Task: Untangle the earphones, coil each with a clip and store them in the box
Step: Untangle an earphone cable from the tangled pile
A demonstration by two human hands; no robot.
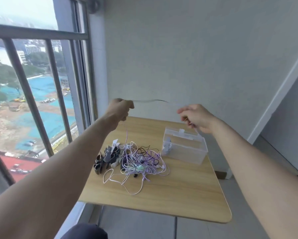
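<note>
Now my left hand (121,109) and right hand (195,117) pinch one thin dark cord (150,100), stretched level, left to right. Below, glossy tangled earphones (141,163) heap on the wooden counter (179,195) beside the clear box (185,147).

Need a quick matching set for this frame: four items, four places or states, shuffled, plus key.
Items:
1. clear box
2. clip pile
3. earphone tangle
4. dark cable

Places or states:
A. stretched in the air between left hand and right hand
B. left of the tangle on the table
C. right of the tangle, one white coil inside
D. mid-table, between clips and box

Pairs: 1-C, 2-B, 3-D, 4-A
</note>
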